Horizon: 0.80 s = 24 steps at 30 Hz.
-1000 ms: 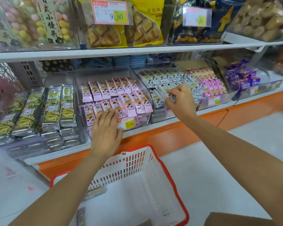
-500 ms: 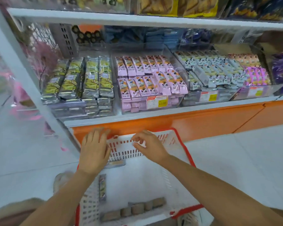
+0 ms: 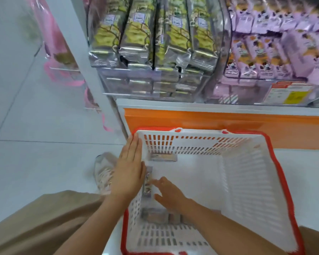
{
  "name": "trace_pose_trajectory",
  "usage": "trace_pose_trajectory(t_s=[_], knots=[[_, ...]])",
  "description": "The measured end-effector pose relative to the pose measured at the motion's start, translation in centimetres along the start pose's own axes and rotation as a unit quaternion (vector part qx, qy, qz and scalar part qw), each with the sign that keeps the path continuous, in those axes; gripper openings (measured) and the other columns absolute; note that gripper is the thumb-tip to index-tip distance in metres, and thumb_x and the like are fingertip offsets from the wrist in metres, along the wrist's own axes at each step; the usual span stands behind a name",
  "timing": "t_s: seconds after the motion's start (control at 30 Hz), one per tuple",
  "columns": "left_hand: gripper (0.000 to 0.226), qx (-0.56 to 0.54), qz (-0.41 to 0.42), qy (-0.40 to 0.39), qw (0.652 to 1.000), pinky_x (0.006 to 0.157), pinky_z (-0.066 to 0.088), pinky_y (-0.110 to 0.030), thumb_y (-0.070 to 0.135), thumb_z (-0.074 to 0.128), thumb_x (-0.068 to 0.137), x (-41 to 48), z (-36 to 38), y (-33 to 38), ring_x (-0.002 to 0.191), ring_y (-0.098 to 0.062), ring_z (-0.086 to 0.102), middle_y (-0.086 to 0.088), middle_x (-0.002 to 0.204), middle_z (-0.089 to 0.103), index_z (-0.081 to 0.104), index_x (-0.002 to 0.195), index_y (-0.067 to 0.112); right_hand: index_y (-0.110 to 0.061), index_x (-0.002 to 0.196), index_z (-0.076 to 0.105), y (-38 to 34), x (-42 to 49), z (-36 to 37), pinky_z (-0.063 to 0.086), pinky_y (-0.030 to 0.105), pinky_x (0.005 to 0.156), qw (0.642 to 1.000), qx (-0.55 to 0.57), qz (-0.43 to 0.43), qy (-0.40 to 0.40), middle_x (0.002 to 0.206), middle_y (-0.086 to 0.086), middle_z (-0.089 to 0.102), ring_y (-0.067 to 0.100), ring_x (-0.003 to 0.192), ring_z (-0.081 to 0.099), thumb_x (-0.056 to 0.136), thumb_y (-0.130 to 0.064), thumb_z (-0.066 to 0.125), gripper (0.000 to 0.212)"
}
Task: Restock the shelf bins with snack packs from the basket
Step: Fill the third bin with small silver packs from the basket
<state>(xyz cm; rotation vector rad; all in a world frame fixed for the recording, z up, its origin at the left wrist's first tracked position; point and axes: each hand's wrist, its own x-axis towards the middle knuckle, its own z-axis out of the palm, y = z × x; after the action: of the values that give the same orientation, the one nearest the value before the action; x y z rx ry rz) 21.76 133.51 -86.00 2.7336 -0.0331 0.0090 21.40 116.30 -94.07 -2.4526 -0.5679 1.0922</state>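
The left hand (image 3: 129, 170) is laid flat on the left rim of the basket (image 3: 247, 181). The right hand (image 3: 170, 196) is spread loose inside, near a snack pack (image 3: 148, 182) lying by that wall. It is possibly touched, but the view is blurred.

Khaki trousers (image 3: 44, 218) cover the knee left of the basket (image 3: 250, 181), the same cloth showing at its near right corner. A pale mesh sneaker (image 3: 104, 173) sits just left of it. Both forearms (image 3: 92, 227) are bare.
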Motion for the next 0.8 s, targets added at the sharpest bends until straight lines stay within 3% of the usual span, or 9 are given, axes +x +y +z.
trace_pose_trajectory(t_s=[0.17,0.27,0.33,0.5,0.53,0.6,0.67,0.73,0.8], knots=[[0.062,0.008,-0.007,0.012,1.0,0.119,0.013,-0.044,0.02,0.039,0.099,0.0,0.3,-0.1,0.152,-0.024,0.01,-0.006,0.165,0.011,0.02,0.156,0.004,-0.022,0.144,0.032,-0.4,2.6,2.5,0.046,0.039,0.085,0.997,-0.046,0.005,-0.058,0.121,0.014,0.041,0.034,0.104,0.051,0.098,-0.023,0.044,0.048],[0.06,0.001,-0.008,0.016,1.0,0.119,0.018,-0.045,0.026,0.027,0.099,-0.1,0.3,-0.2,0.152,-0.025,0.013,-0.007,0.164,0.014,0.023,0.155,0.003,-0.023,0.14,0.034,-0.2,2.8,3.3,0.043,0.037,0.076,0.997,-0.076,-0.004,-0.025,0.116,0.012,0.045,0.033,0.102,0.05,0.096,-0.028,0.044,0.046],[0.057,-0.005,-0.016,0.019,1.0,0.119,0.019,-0.046,0.026,0.028,0.102,-0.1,0.3,-0.1,0.152,-0.024,0.013,-0.006,0.164,0.014,0.022,0.155,0.005,-0.022,0.142,0.036,-0.1,2.9,3.3,0.037,0.035,0.073,0.994,-0.107,-0.016,0.009,0.117,0.011,0.047,0.03,0.102,0.05,0.096,-0.03,0.044,0.047],[0.064,0.006,-0.014,0.024,1.0,0.119,0.015,-0.045,0.016,0.046,0.097,0.0,0.3,-0.1,0.152,-0.024,0.012,-0.008,0.164,0.016,0.023,0.155,0.003,-0.018,0.144,0.036,0.8,2.9,2.4,0.041,0.035,0.081,0.986,-0.153,0.039,0.047,0.125,0.011,0.047,0.029,0.109,0.049,0.095,-0.03,0.053,0.053],[0.064,0.01,-0.013,0.025,1.0,0.119,0.013,-0.044,0.015,0.047,0.096,0.0,0.3,-0.1,0.152,-0.024,0.012,-0.009,0.163,0.017,0.024,0.155,0.003,-0.017,0.139,0.042,1.1,2.8,2.1,0.043,0.034,0.076,0.985,-0.154,0.047,0.069,0.119,0.012,0.05,0.029,0.102,0.052,0.088,-0.029,0.063,0.056],[0.065,0.016,-0.014,0.027,0.999,0.119,0.012,-0.043,0.013,0.049,0.096,0.0,0.3,-0.1,0.152,-0.024,0.012,-0.009,0.163,0.018,0.024,0.154,0.003,-0.015,0.113,0.06,2.2,2.6,2.0,0.04,0.028,0.053,0.979,-0.169,0.051,0.098,0.09,0.009,0.058,0.025,0.07,0.058,0.055,-0.026,0.09,0.066],[0.068,0.022,-0.021,0.028,0.999,0.118,0.013,-0.044,0.011,0.055,0.094,0.1,0.3,0.0,0.151,-0.024,0.014,-0.009,0.163,0.019,0.025,0.154,0.003,-0.016,0.094,0.055,3.9,2.5,2.3,0.027,0.024,0.04,0.979,-0.163,0.069,0.104,0.068,0.005,0.055,0.019,0.047,0.051,0.03,-0.023,0.096,0.076],[0.07,0.027,-0.024,0.028,0.999,0.117,0.015,-0.045,0.007,0.06,0.092,0.1,0.3,0.1,0.15,-0.026,0.017,-0.01,0.162,0.021,0.026,0.154,0.002,-0.017,0.088,0.048,5.4,2.5,3.0,0.018,0.023,0.04,0.981,-0.145,0.078,0.104,0.063,0.002,0.052,0.016,0.041,0.047,0.032,-0.022,0.094,0.073],[0.07,0.029,-0.023,0.029,0.999,0.117,0.016,-0.046,0.006,0.06,0.092,0.1,0.2,0.2,0.15,-0.027,0.018,-0.011,0.162,0.022,0.027,0.153,0.002,-0.016,0.085,0.051,4.9,1.6,2.1,0.02,0.024,0.042,0.984,-0.123,0.076,0.105,0.069,0.001,0.054,0.017,0.046,0.05,0.042,-0.022,0.092,0.059]])
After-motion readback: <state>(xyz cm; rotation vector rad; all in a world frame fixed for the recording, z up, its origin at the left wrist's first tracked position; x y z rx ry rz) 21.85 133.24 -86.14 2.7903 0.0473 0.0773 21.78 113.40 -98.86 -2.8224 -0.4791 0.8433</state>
